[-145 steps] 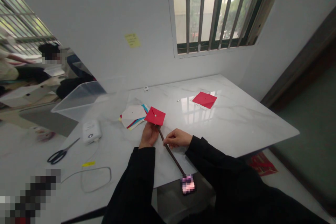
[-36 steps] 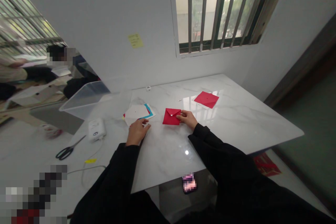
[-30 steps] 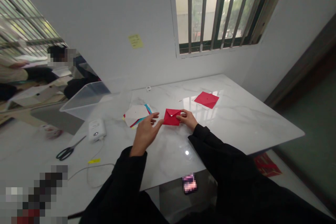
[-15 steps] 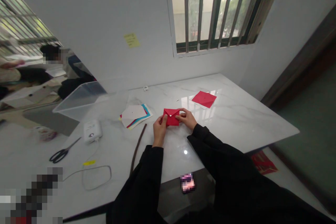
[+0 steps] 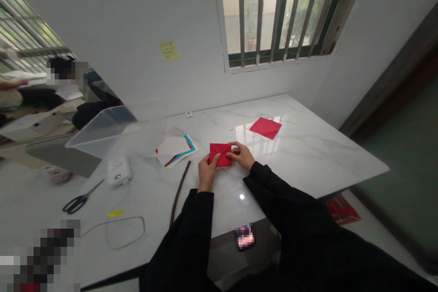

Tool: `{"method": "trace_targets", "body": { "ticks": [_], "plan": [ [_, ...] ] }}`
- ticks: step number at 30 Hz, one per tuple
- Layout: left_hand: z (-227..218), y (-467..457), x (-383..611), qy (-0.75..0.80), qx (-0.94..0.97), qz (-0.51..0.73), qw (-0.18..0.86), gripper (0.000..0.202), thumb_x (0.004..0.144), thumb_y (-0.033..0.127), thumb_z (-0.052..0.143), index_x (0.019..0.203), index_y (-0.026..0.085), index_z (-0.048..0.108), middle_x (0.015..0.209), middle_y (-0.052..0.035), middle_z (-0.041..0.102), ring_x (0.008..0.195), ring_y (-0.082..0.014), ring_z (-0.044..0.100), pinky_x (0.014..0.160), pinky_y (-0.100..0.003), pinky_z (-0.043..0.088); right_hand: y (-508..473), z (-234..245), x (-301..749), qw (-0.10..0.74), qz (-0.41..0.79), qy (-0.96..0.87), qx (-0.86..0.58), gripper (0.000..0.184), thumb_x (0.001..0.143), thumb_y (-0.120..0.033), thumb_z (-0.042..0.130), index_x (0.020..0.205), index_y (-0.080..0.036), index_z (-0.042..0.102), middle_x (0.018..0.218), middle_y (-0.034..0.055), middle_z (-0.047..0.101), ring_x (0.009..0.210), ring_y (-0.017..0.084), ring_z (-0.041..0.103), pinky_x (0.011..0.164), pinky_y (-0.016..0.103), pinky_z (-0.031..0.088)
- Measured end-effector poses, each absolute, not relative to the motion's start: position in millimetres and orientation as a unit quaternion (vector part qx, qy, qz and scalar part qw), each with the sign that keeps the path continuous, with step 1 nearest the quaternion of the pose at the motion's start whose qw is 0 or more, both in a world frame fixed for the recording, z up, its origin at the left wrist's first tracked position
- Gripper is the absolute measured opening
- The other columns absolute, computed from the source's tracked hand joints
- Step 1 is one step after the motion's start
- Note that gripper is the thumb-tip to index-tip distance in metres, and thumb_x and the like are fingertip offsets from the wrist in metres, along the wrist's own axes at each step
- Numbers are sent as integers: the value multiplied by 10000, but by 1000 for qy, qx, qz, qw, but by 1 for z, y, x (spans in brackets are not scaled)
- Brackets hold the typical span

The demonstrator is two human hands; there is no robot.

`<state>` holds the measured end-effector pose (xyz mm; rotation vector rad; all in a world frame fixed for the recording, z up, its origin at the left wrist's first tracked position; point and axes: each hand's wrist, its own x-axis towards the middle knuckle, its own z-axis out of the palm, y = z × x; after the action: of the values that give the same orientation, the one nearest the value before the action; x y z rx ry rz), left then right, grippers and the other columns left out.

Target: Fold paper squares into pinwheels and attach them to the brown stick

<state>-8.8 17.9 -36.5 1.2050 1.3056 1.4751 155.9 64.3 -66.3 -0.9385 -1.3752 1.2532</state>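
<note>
A small red envelope (image 5: 222, 160) is held up over the table, its folded flaps facing me. My left hand (image 5: 207, 172) grips its left side, the thumb pressed on the front near the middle. At the right edge, my right hand (image 5: 242, 156) pinches the envelope between thumb and fingers. The thumbs partly hide the middle of the flaps. Left of my hands lies a stack of coloured paper sheets (image 5: 174, 150), white on top, with blue and red edges showing. Farther off to the right rests a red paper sheet (image 5: 265, 127) over a white one.
On the left stand a clear plastic bin (image 5: 102, 127) and a white device (image 5: 119, 171) with a cable. Black-handled scissors (image 5: 77, 204) and a brown strip (image 5: 180, 189) lie on the marble-patterned table (image 5: 308, 155). A phone (image 5: 244, 237) is below the front edge. A person (image 5: 92, 86) sits far left.
My left thumb has moved toward the middle of the envelope, over the shiny spot that showed there. The envelope has shifted slightly left.
</note>
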Motion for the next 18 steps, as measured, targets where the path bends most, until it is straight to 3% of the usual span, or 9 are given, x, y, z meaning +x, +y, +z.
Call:
{"method": "trace_targets", "body": {
  "ticks": [18],
  "plan": [
    [-48, 24, -12, 507, 442, 612, 416, 439, 721, 435, 796, 1011, 107, 764, 911, -94, 766, 799, -214, 693, 759, -317, 549, 63, -67, 154, 507, 478, -603, -390, 466, 762, -354, 753, 1178, -204, 606, 712, -19, 675, 608, 138, 612, 610, 268, 514]
  ]
}}
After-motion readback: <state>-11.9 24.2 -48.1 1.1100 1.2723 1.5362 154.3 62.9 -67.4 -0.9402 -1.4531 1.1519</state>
